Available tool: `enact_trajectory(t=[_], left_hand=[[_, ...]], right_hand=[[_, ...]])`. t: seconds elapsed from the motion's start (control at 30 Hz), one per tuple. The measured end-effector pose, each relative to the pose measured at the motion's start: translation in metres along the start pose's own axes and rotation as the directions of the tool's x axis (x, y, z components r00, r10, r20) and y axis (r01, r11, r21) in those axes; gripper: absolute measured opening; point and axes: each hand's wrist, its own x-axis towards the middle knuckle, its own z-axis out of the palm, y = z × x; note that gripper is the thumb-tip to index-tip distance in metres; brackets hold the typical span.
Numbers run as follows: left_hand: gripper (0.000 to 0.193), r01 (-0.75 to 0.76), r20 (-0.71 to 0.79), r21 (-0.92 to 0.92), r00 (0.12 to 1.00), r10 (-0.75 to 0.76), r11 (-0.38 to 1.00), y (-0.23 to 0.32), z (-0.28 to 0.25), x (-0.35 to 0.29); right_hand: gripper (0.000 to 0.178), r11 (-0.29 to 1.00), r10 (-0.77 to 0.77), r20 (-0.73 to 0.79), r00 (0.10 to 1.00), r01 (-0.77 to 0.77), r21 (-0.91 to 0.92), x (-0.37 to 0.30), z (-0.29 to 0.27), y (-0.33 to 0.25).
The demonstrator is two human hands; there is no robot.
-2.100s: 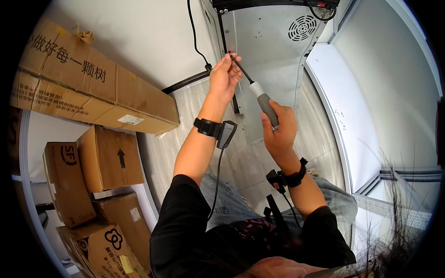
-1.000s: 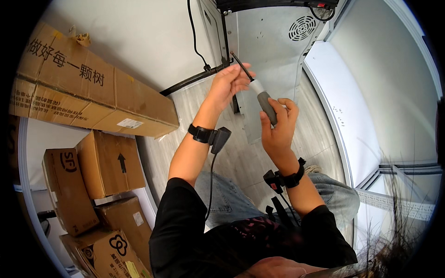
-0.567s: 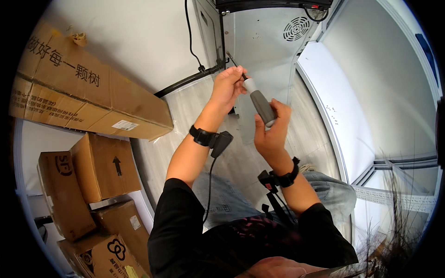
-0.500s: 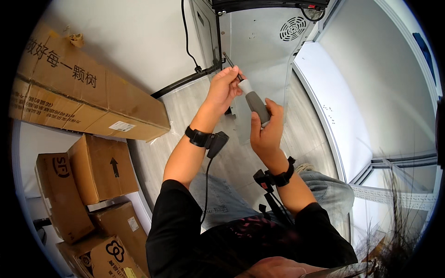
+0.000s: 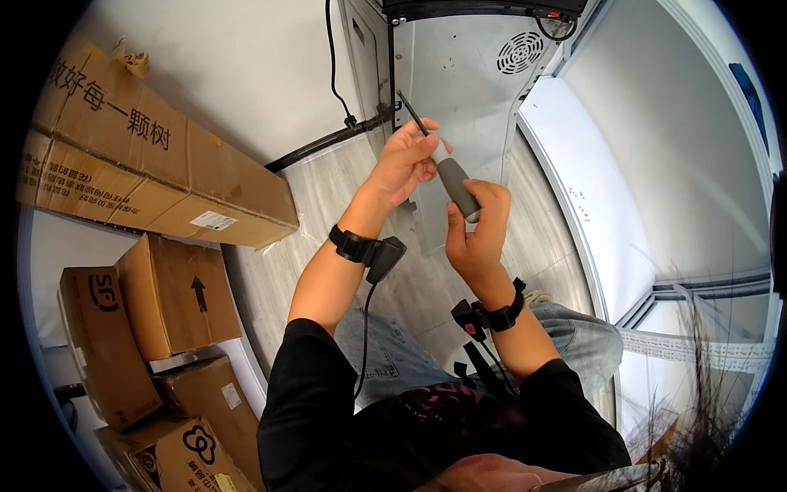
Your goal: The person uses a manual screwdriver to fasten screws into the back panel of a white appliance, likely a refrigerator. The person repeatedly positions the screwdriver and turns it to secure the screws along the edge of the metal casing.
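Observation:
A screwdriver [image 5: 459, 189] with a thick grey handle, a pale collar and a long dark shaft slants up and left. My right hand [image 5: 479, 234] grips the rear end of its handle between thumb and fingers. Around the collar and lower shaft, my left hand [image 5: 406, 164] is closed loosely, its fingers partly behind the tool. The shaft's tip appears by the left edge of a grey metal panel [image 5: 467, 90] of a cabinet-like machine; whether it touches cannot be told. Round vent slots mark the panel's upper right.
A long cardboard box [image 5: 156, 172] lies at the left, with several smaller cartons [image 5: 184, 299] below it. From the upper wall a black cable [image 5: 333, 70] hangs beside the machine. White framed panelling [image 5: 590, 189] curves along the right. A wired black band [image 5: 354, 244] circles each wrist.
My left hand has shifted from pinching the shaft back toward the collar, with its index finger more outstretched. The screwdriver and right hand have moved slightly to the right.

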Motion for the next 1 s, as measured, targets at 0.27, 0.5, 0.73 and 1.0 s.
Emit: enact_trajectory(t=[0.27, 0.5, 0.73, 1.0], left_hand=[[0.033, 0.002, 0.033, -0.069, 0.999, 0.000, 0.998, 0.005, 0.012, -0.003], [0.040, 0.024, 0.056, -0.125, 0.998, -0.017, 0.992, -0.009, -0.002, 0.004], [0.030, -0.014, 0.077, -0.169, 0.997, 0.028, 0.985, -0.002, 0.000, 0.001], [0.033, 0.028, 0.005, -0.114, 1.000, -0.028, 0.993, 0.000, 0.005, 0.003]], right_hand=[[0.040, 0.940, 0.332, 0.073, 0.941, -0.336, 0.054, -0.008, 0.001, -0.004], [0.042, 0.995, 0.102, 0.032, 0.994, -0.102, -0.005, -0.011, 0.002, 0.009], [0.041, 0.932, 0.313, 0.186, 0.931, -0.339, 0.131, -0.004, -0.004, 0.006], [0.045, 0.991, 0.129, 0.076, 0.989, -0.131, 0.019, -0.007, 0.005, 0.006]])
